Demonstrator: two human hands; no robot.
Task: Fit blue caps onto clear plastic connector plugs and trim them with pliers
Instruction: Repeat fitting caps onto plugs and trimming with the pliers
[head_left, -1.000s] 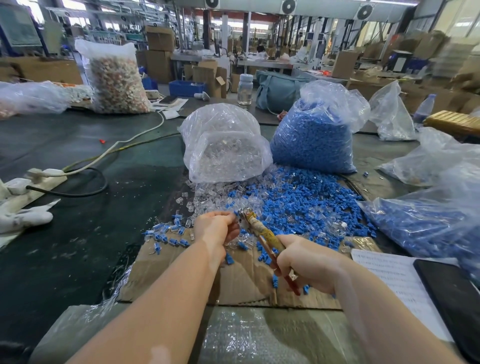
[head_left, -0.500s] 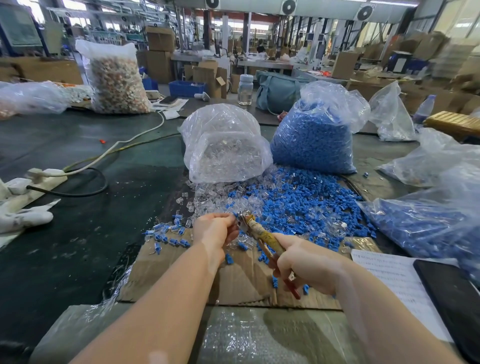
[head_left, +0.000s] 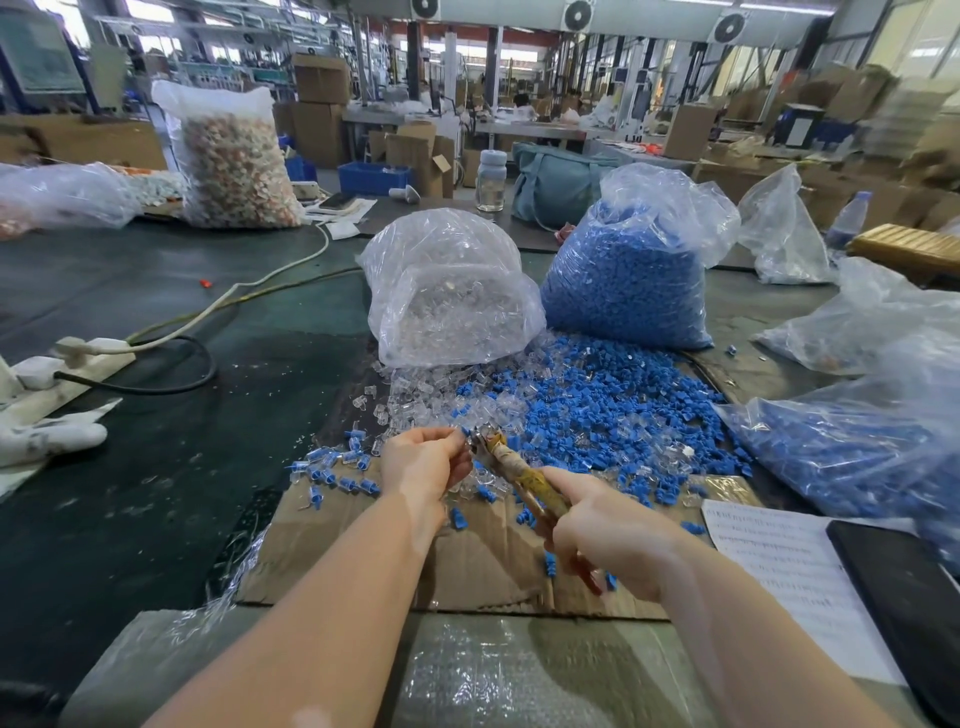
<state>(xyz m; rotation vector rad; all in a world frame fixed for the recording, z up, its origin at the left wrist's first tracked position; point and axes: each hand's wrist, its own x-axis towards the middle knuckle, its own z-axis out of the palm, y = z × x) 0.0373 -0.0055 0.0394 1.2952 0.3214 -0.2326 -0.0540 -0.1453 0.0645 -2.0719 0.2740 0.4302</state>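
Pliers (head_left: 519, 475) gripped in right hand (head_left: 608, 535), head meeting small piece, too small to identify, pinched by left hand (head_left: 423, 462) fingertips above cardboard sheet (head_left: 363, 561), beside loose blue caps (head_left: 613, 410).

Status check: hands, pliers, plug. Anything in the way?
Right hand grips pliers. Left hand pinches a small part at their tip; part unclear. Nothing blocking.

Blue caps (head_left: 613, 410), clear plugs (head_left: 431, 400), tan-wrapped pliers (head_left: 524, 478)
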